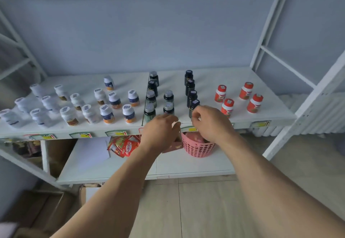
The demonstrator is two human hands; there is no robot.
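Both my hands are at the front edge of the white shelf point(242, 120), close together. My left hand point(160, 131) reaches in from below, and its fingertips point right at the edge strip beside a green and yellow price label point(189, 129). My right hand point(211, 122) has its fingers curled just in front of the nearest dark bottle point(194, 105). Whether either hand pinches something small is hidden by the fingers. A pink mesh basket point(197, 149) stands on the lower shelf right under my hands.
The shelf holds several white bottles point(69, 115) on the left, dark green-labelled bottles point(150, 97) in the middle and red bottles point(246, 90) on the right. Red snack packets point(125, 146) lie on the lower shelf point(186, 165). White frame posts point(298, 110) stand at the right, and cardboard boxes point(87, 191) sit on the floor.
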